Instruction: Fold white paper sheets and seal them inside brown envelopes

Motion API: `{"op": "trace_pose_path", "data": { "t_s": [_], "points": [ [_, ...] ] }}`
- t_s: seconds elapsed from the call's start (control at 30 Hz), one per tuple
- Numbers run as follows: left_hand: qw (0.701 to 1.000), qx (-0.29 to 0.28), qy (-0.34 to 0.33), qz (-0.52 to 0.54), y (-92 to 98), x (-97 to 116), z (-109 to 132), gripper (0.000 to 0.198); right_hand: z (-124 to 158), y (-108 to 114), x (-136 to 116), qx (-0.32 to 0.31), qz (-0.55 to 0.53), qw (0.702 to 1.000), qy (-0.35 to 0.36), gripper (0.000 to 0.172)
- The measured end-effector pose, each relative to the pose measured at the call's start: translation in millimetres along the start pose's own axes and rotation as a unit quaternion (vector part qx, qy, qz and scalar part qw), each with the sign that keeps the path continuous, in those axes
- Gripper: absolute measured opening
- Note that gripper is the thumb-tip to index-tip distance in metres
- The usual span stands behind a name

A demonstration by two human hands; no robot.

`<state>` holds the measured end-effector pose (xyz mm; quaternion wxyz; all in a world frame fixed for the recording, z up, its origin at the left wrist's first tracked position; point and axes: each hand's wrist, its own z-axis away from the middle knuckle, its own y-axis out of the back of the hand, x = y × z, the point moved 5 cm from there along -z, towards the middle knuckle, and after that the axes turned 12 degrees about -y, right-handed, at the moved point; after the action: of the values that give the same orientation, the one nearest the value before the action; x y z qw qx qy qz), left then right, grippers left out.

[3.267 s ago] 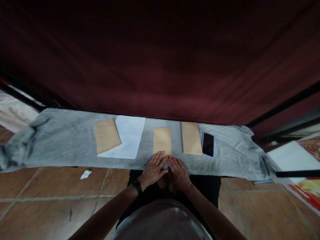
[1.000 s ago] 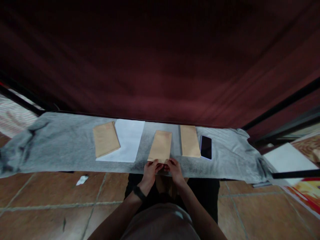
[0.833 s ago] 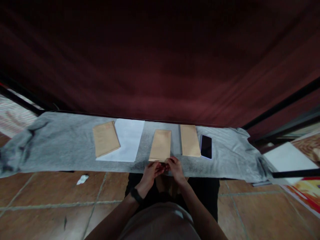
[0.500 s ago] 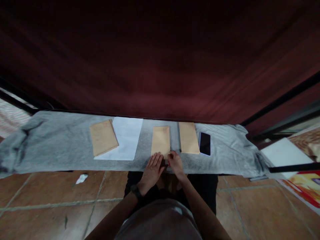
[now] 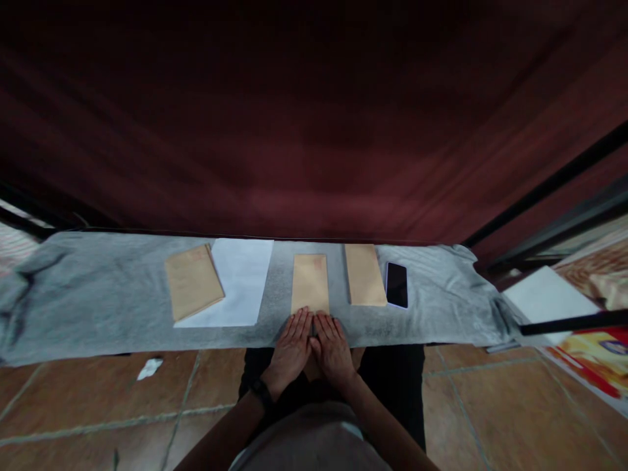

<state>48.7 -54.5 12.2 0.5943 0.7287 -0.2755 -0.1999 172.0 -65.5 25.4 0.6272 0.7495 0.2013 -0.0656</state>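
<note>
A brown paper envelope (image 5: 309, 282) with a small reddish print near its far right corner lies flat in front of me. On its near edge rest the fingers of my left hand (image 5: 291, 345), stretched out flat; a dark band circles that wrist. My right hand (image 5: 334, 348) lies flat beside it, fingers also extended over the same edge. The near end of the envelope is hidden beneath both hands. To the right lies a stack of brown envelopes (image 5: 366, 275). Over on the left, more brown envelopes (image 5: 194, 282) overlap white paper (image 5: 241, 281).
Grey cloth (image 5: 112, 294) covers the narrow table. A phone (image 5: 397, 285) lies right of the envelope stack. Behind the table hangs a dark red curtain (image 5: 304, 163). A white crumpled scrap (image 5: 150, 369) is on the tiled floor, and a white board (image 5: 549, 304) stands at the right.
My right hand has gone from pinched fingers at the envelope's right corner to lying flat on its near edge. My left hand stays flat there. The view has shifted slightly.
</note>
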Motion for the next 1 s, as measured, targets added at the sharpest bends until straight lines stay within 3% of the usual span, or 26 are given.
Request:
{"op": "trace_pose_path", "data": {
  "t_s": [0.23, 0.43, 0.57, 0.8, 1.0],
  "points": [
    [1.000, 0.019, 0.003, 0.004, 0.5, -7.2, -7.1, 0.051, 1.1, -4.1, 8.9, 0.011, 0.033, 0.999, -0.013, 0.051],
    [0.999, 0.009, 0.002, 0.036, -13.9, -15.1, -55.3, 0.051, 2.5, -13.3, 9.6, 0.051, 0.014, 0.999, -0.013, 0.047],
    [0.999, -0.009, 0.019, 0.034, -20.1, -25.7, -90.1, 0.055, 2.7, -16.2, 10.5, 0.037, 0.010, 0.999, -0.024, 0.041],
    [0.998, -0.035, 0.035, 0.041, -27.9, -42.2, -137.7, 0.060, 0.4, -9.9, 9.0, 0.022, 0.006, 0.999, -0.035, 0.054],
    [0.995, -0.061, 0.060, 0.049, -37.5, -54.5, -163.4, 0.065, 0.0, -8.9, 8.5, 0.021, 0.018, 0.999, -0.027, 0.056]
  ]
}}
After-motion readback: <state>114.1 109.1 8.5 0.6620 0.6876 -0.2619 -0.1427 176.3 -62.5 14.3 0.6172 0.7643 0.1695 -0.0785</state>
